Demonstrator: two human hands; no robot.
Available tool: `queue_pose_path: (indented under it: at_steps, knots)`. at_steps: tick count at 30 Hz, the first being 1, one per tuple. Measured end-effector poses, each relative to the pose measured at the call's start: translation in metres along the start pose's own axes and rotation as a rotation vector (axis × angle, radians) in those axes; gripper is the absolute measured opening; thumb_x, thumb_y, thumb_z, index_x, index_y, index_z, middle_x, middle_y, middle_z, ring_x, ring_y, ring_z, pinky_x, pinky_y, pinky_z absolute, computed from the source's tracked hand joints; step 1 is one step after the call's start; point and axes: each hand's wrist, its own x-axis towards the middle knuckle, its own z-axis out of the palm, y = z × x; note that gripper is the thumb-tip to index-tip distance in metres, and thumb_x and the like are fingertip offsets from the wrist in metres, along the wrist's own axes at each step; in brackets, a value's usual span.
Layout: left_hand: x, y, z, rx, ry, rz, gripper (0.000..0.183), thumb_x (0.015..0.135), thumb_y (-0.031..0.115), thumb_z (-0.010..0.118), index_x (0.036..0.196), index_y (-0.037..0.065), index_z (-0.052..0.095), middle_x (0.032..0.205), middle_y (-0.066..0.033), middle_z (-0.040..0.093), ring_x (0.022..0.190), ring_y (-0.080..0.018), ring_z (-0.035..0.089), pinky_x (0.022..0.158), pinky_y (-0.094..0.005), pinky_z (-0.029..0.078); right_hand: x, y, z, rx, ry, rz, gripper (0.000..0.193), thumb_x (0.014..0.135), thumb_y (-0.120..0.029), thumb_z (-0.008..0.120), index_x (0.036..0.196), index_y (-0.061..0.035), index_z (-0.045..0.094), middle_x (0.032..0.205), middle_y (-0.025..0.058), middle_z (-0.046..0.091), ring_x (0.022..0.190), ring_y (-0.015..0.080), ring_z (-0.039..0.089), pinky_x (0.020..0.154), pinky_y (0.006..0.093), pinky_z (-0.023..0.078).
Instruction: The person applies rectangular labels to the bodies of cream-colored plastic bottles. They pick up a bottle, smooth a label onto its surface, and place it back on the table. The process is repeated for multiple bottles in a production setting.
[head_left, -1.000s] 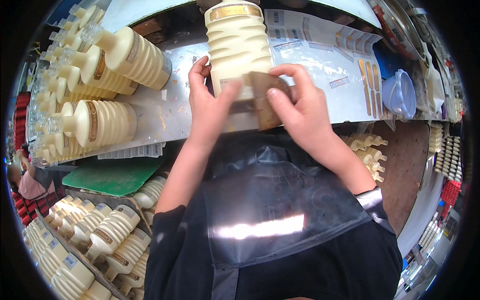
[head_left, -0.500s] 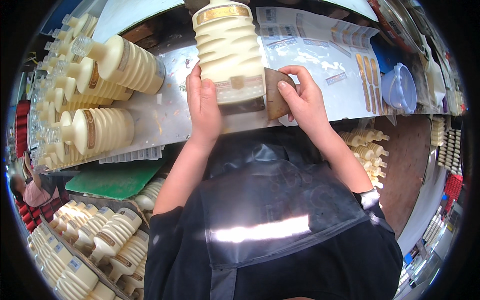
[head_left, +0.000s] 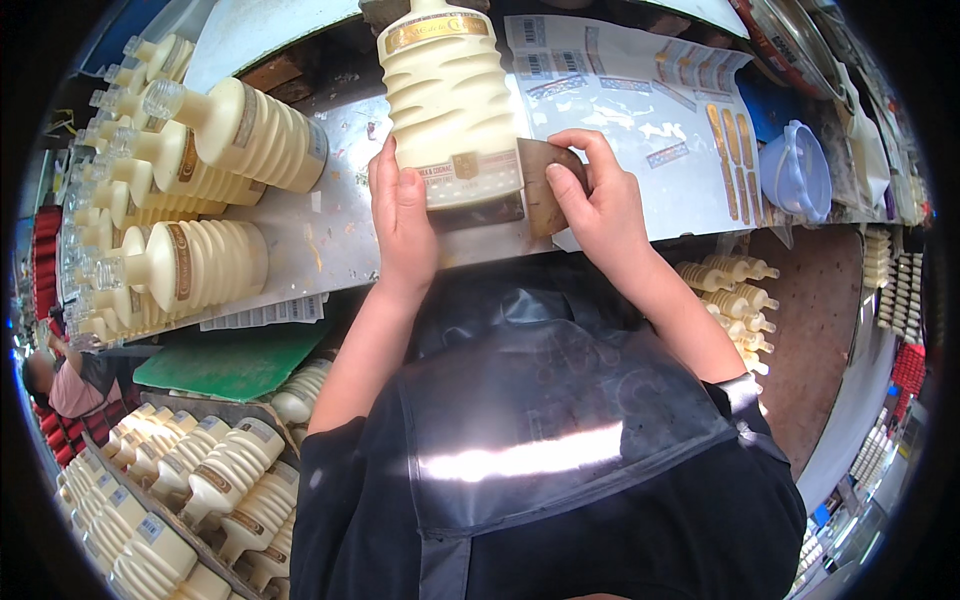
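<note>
A large cream-coloured bottle (head_left: 448,115) with a wavy ribbed body lies in front of me, its neck pointing away. It carries a gold label near the shoulder and a pale, clear-looking label band near the base. My left hand (head_left: 405,225) is wrapped along the bottle's lower left side, the thumb on top. In my right hand (head_left: 610,200) a flat brown scraper-like piece (head_left: 541,190) is pinched between thumb and fingers. Its edge meets the bottle's lower right side, beside the label band. Some fingers of the right hand are hidden behind the piece.
Several similar bottles (head_left: 245,135) lie stacked along the left. A label sheet (head_left: 690,180) with gold strips spreads to the right, near a pale blue bucket (head_left: 797,172). A green board (head_left: 225,360) and more bottles (head_left: 235,465) are at lower left. Another person (head_left: 75,385) is at far left.
My right hand and the brown piece have shifted slightly left against the bottle's side. The left hand keeps its hold. The whole view has moved a little.
</note>
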Motion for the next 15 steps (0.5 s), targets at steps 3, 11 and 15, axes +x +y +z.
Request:
queue_pose_path:
  at_steps: [3, 11, 15]
  knots:
    - [0.002, -0.001, 0.001, -0.126, 0.0, -0.034, 0.057, 0.111, 0.029, 0.038, 0.152, -0.01, 0.037, 0.138, -0.0168, 0.047, 0.131, -0.0269, 0.045, 0.116, -0.0368, 0.031, 0.0, 0.004, -0.003, 0.04, 0.043, -0.071, 0.029, 0.097, -0.022, 0.063, 0.123, -0.0114, 0.058, 0.068, 0.0136, 0.065, 0.06, 0.0294, 0.066, 0.059, 0.038, 0.049]
    - [-0.005, 0.004, 0.004, -0.242, -0.016, -0.116, 0.064, 0.11, 0.034, 0.04, 0.158, -0.006, 0.028, 0.155, -0.019, 0.038, 0.144, -0.0264, 0.037, 0.121, -0.0378, 0.026, -0.009, -0.005, 0.003, 0.138, -0.06, -0.119, 0.029, 0.102, -0.016, 0.062, 0.129, -0.0062, 0.056, 0.067, -0.0036, 0.055, 0.059, 0.003, 0.043, 0.055, 0.0233, 0.034]
    - [-0.006, -0.002, -0.001, -0.225, -0.043, -0.053, 0.066, 0.11, 0.036, 0.04, 0.159, -0.006, 0.026, 0.157, -0.0178, 0.037, 0.145, -0.0253, 0.036, 0.122, -0.0382, 0.025, -0.005, -0.003, 0.005, 0.123, -0.022, -0.055, 0.029, 0.099, -0.02, 0.062, 0.127, -0.0113, 0.057, 0.073, 0.0112, 0.068, 0.064, 0.0215, 0.067, 0.064, 0.0317, 0.051]
